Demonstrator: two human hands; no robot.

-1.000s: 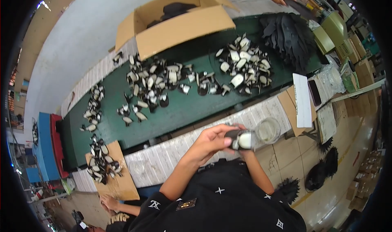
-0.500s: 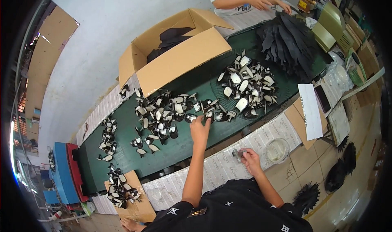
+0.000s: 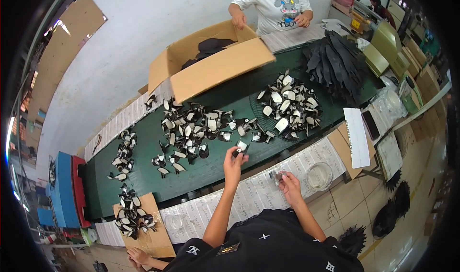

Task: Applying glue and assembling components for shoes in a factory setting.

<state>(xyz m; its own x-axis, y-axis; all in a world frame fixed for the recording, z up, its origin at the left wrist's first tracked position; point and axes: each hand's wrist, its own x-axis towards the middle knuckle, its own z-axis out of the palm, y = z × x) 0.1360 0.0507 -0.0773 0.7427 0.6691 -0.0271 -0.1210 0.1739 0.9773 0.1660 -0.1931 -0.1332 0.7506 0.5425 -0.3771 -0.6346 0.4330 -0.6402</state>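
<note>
Our L hand (image 3: 235,163) is out over the near edge of the green worktop (image 3: 167,188), thumb & fingertips pinching a small black-and-white pc (image 3: 241,147); our R hand (image 3: 290,186) is nearer us, over the paper-covered ledge (image 3: 211,209), pinching a small dark pc (image 3: 276,176). The black-and-white pc lies just ahead of the L hand, i.e. forward and L of the R one, pale patch showing; we can't be sure of its long axis, too small. The dark pc pokes L from the R fingertips, so it's btw the hands, closer to the R. The two pcs are apart.

Glass dish (image 3: 330,180) sits just R of the R hand. Off L, a cardboard sheet (image 3: 160,231) carries more pcs w/ a co-worker's hand (image 3: 138,256) by it. Past the L hand: middle heap (image 3: 212,124) of similar pcs, L hand nearest; right heap (image 3: 282,123) is a bit farther R. Beyond: black sheets (image 3: 333,66), open cardboard box (image 3: 225,71), & a co-worker (image 3: 282,13) w/ one hand at its rim.
</note>
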